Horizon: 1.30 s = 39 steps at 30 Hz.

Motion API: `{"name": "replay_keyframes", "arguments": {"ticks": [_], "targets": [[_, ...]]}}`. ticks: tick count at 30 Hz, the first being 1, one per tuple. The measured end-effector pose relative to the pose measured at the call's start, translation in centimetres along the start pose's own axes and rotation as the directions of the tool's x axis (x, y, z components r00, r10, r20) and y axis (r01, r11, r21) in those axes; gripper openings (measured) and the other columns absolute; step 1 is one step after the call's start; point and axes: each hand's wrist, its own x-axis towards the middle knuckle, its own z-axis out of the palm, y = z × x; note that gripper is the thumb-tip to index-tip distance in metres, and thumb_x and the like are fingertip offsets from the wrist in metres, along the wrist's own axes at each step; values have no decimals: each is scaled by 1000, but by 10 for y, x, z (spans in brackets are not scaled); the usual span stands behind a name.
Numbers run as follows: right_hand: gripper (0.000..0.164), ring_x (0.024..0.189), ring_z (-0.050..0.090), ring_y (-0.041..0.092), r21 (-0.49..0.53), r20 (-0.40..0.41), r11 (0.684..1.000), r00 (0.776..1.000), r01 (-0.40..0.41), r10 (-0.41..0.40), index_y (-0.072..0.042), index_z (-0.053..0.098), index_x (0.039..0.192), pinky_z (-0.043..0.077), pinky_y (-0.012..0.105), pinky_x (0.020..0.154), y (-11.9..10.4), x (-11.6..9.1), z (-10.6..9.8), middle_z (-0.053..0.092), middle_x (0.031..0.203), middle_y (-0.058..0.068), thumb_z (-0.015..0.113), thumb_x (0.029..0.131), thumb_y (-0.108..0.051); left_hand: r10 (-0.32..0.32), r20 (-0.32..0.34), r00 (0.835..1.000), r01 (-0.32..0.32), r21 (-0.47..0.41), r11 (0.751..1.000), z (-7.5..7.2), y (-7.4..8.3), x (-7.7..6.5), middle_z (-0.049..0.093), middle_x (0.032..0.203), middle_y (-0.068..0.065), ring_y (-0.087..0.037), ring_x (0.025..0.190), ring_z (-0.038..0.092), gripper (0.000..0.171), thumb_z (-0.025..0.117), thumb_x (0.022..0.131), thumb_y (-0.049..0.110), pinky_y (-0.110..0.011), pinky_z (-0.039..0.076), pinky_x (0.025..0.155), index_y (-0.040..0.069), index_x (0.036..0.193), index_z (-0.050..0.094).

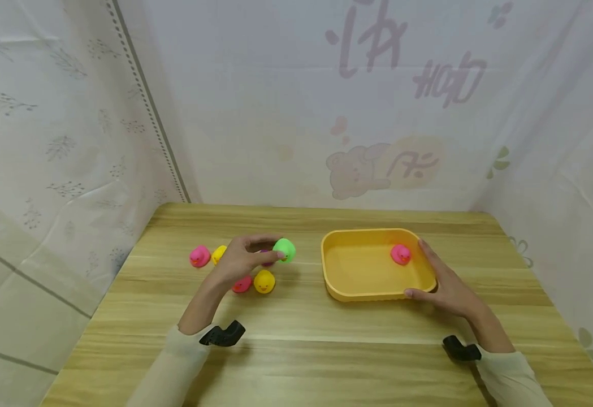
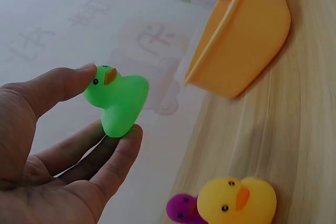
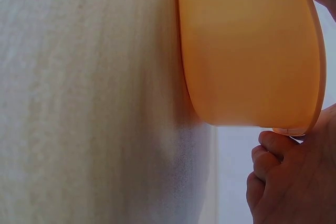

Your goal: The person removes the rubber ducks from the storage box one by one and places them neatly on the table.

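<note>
My left hand (image 1: 237, 263) pinches a green rubber duck (image 1: 285, 250) between thumb and fingers. In the left wrist view the duck (image 2: 121, 100) is raised off the table, its orange beak beside the thumb tip. To the right, a yellow plastic tub (image 1: 357, 271) stands on the table with one pink duck (image 1: 401, 254) inside, near its right end. My right hand (image 1: 451, 291) grips that end of the tub, thumb at the front rim and fingers toward the back. Below the left hand sit a yellow duck (image 1: 264, 281) and a purple duck (image 2: 182, 208), partly hidden.
Another pink duck (image 1: 200, 256) and a yellow duck (image 1: 218, 255) stand left of the left hand. A darker pink duck (image 1: 242, 285) is partly covered by that wrist. Printed cloth (image 1: 276, 113) hangs behind the wooden table (image 1: 327, 362).
</note>
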Motion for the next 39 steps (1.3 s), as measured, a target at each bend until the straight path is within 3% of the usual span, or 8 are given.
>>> {"name": "replay_keyframes", "arguments": {"ticks": [4,11,21,28,39], "targets": [[122,151,17,58,-1,3,1000,1000,2,-2,-20,-2,167,21,78,114,0,0,0,3,173,17,85,83,-36,-1,-14,1000,1,25,1000,-8,-5,-5,73,123,-13,-29,100,71,46,82,88,24,-40,57,96,12,131,69],[122,152,16,58,7,3,1000,1000,-3,3,-19,-2,167,20,78,114,-1,-2,-1,3,173,17,85,83,-35,-9,-64,998,16,98,995,-23,-15,-14,71,131,-7,-26,127,62,49,83,87,32,-40,48,108,15,132,70],[123,152,16,57,11,5,1000,1000,1,-1,-21,-2,167,20,77,115,2,1,0,2,174,16,86,83,-36,-37,-94,995,48,125,991,-44,-22,-31,68,137,-8,-22,126,62,52,81,89,34,-25,50,99,15,136,67],[123,153,16,56,12,0,1000,1000,20,-20,-21,-1,167,21,77,115,2,3,-1,3,174,15,87,82,-34,10,-135,991,15,176,984,-59,-32,-42,70,133,-9,-15,119,65,50,80,90,33,-19,51,95,14,134,68],[123,153,16,57,21,3,1000,1000,9,-9,-20,-2,167,20,77,115,1,0,-1,3,173,17,87,82,-33,-14,-194,981,52,193,980,-78,-44,-60,65,138,-14,-3,117,61,51,77,93,31,-14,49,94,7,136,65]]}}
